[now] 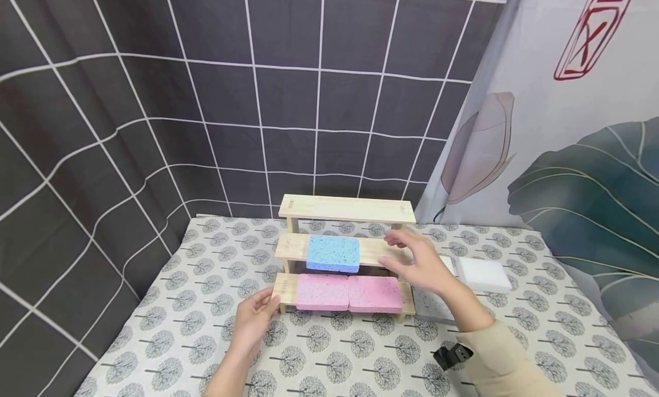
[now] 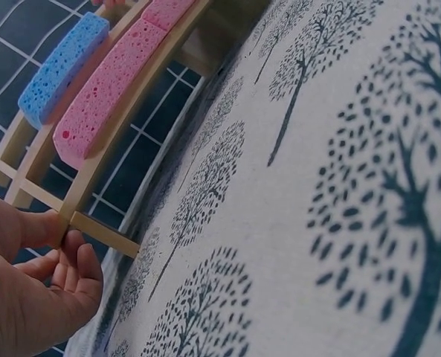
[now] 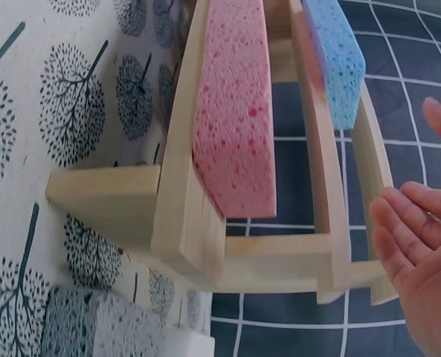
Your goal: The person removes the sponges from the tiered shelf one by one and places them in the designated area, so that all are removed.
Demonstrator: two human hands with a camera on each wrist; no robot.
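A three-tier wooden rack [image 1: 347,209] stands on the patterned cloth. Two pink sponges, one on the left [image 1: 322,292] and one on the right [image 1: 376,294], lie side by side on its lowest shelf. The middle shelf carries a blue sponge [image 1: 333,253] left of centre, while the top shelf is bare. My left hand [image 1: 252,318] pinches the left end of the lowest shelf between thumb and fingers, as the left wrist view also shows. Beside the right end of the middle shelf, my right hand [image 1: 421,262] has its fingers spread and relaxed, with nothing in it.
Right of the rack, partly behind my right forearm, lie a white block [image 1: 484,274] and a grey speckled slab [image 1: 432,305]. A dark curtain with white grid lines [image 1: 288,94] hangs behind. A small black device [image 1: 453,356] sits at my right sleeve.
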